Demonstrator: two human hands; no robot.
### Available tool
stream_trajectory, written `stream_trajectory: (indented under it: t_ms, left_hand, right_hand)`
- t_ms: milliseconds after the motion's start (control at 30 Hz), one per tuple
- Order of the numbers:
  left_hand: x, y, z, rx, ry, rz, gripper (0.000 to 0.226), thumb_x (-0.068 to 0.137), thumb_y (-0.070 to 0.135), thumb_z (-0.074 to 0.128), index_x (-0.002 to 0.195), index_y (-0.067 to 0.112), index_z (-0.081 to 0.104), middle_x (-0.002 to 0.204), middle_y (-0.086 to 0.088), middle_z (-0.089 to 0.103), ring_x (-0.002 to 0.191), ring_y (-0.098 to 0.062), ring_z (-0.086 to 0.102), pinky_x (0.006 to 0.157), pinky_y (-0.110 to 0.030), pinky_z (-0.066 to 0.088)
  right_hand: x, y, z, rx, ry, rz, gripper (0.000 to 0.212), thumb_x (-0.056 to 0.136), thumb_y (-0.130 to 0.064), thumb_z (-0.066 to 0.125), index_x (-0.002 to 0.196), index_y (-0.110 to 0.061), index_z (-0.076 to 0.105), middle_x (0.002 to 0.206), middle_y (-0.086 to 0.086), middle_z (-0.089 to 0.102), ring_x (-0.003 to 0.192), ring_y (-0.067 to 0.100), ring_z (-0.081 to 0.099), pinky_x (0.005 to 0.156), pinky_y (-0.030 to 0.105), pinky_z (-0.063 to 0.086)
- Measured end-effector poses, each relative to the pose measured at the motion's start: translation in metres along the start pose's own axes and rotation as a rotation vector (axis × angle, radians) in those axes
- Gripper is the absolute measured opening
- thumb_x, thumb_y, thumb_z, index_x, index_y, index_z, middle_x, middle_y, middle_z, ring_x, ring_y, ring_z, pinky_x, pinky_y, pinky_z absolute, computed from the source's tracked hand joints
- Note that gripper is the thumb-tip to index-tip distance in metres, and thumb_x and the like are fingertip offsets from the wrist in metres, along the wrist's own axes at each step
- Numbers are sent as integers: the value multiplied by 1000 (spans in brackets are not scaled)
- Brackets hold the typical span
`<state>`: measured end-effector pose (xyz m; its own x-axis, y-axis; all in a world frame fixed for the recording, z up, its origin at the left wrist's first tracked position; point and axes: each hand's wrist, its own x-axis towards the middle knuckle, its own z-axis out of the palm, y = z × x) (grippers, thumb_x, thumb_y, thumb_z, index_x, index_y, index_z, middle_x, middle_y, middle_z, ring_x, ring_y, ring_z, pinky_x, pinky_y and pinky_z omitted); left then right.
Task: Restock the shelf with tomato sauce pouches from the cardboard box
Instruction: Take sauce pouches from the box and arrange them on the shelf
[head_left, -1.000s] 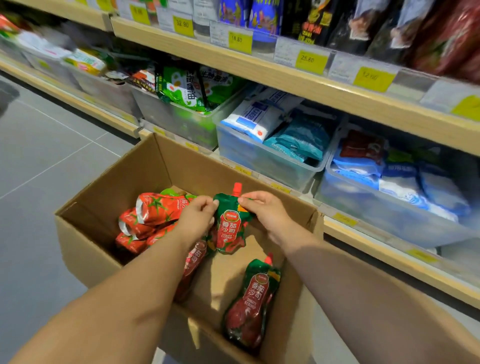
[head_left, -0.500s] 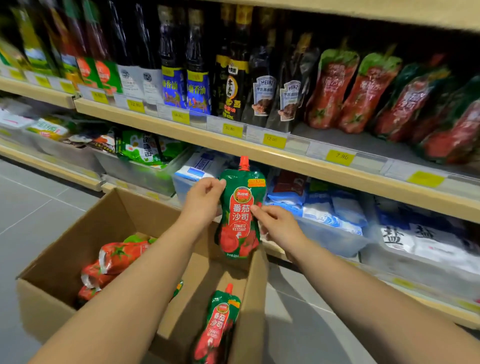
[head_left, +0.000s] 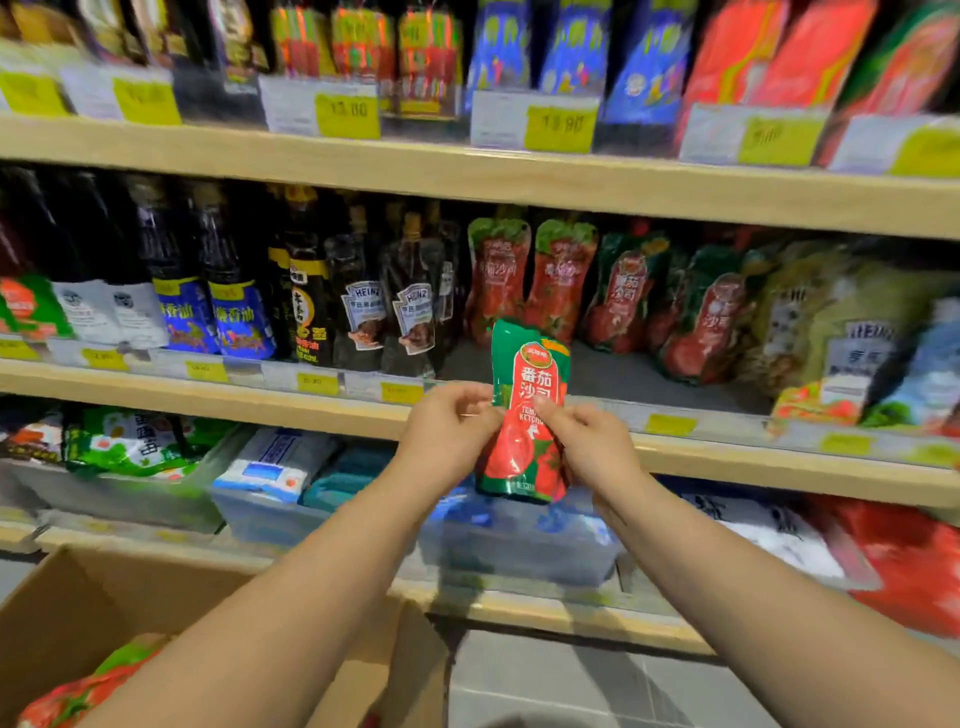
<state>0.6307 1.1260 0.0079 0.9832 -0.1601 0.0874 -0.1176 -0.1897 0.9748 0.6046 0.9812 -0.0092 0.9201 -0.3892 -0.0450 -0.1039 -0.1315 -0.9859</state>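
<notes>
I hold a green and red tomato sauce pouch (head_left: 527, 410) upright in front of the middle shelf (head_left: 311, 402). My left hand (head_left: 449, 434) pinches its left edge and my right hand (head_left: 592, 447) pinches its right side. Behind it, several similar tomato sauce pouches (head_left: 558, 280) stand at the back of that shelf, with a bare grey gap in front of them. The cardboard box (head_left: 62, 618) sits at the lower left with red pouches (head_left: 78, 696) showing inside, partly hidden by my left arm.
Dark sauce bottles (head_left: 306, 291) fill the middle shelf to the left of the pouches, and yellowish packs (head_left: 841, 332) stand to the right. Clear bins of bagged goods (head_left: 270, 483) line the lower shelf. Grey floor tiles (head_left: 597, 686) lie below.
Both hands have raised the pouch from above the box up to the middle shelf's front edge. The view has tilted upward, so the box now sits at the bottom left.
</notes>
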Motion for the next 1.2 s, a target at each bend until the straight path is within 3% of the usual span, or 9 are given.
stream_trajectory:
  t_ms: [100,333,433,533,733,800,900,1033,1200]
  left_hand:
    - [14,16,19,83,-11,111,30,77,17,68,107,20,69,89,14,65,83,-5,62,86,-26,50]
    - [64,51,65,137,-21,136,47,85,16,53,132,16,52,134,-3,56,113,-16,57,101,-35,46]
    - [84,55,85,127,-17,113,49,88,11,43,136,19,47,135,-2,54,95,-10,56,80,-18,47]
    - [90,51,104,70,-68,37,53,89,7,41,140,19,40,126,-2,56,68,2,49,55,-8,43]
    - [88,34,115,41,-109,-35,56,86,4,44,140,20,39,107,-4,60,65,-7,52,50,-15,42]
    - [89,33,114,79,-119,-33,55,86,4,44,139,18,41,110,-6,60,72,-12,56,59,-18,47]
    - [90,34,110,177,-126,-56,51,86,7,47,137,12,43,129,-9,57,104,-22,58,91,-31,49]
    - [92,38,109,372,-127,-92,49,85,12,48,134,8,45,130,-12,55,111,-29,54,83,-27,41]
    - [102,43,125,366,-138,-139,34,85,9,45,116,4,59,116,-19,63,103,-36,58,92,-40,51]
  right_hand:
    - [20,-20,-22,27,14,-30,37,80,-41,68,74,-5,66,55,4,64,45,13,56,47,20,43]
    - [71,-56,-56,-9,180,-43,30,77,-43,70,63,-19,58,55,-3,59,46,12,53,42,20,39]
    - [90,-60,-61,99,222,-15,27,78,-43,70,79,-20,56,68,-5,61,52,9,52,44,20,38]
    - [101,-53,-63,144,205,-3,42,81,-35,70,115,-13,56,96,4,65,56,9,51,46,20,39]
    - [110,-30,-65,117,116,33,50,86,-25,66,129,-7,46,103,11,64,57,11,58,40,13,47]
    - [112,-29,-68,50,103,43,54,88,-28,63,133,-8,42,111,15,65,64,16,62,54,20,55]
    - [106,-30,-75,-202,148,32,52,87,-32,62,128,-5,48,114,18,64,93,30,65,87,43,54]
    - [96,-27,-86,-414,229,31,39,85,-28,57,116,-4,58,87,10,66,72,21,61,66,33,50]
    - [98,-21,-88,-431,124,-10,42,88,-24,53,128,-11,53,125,9,60,101,23,56,80,28,41]
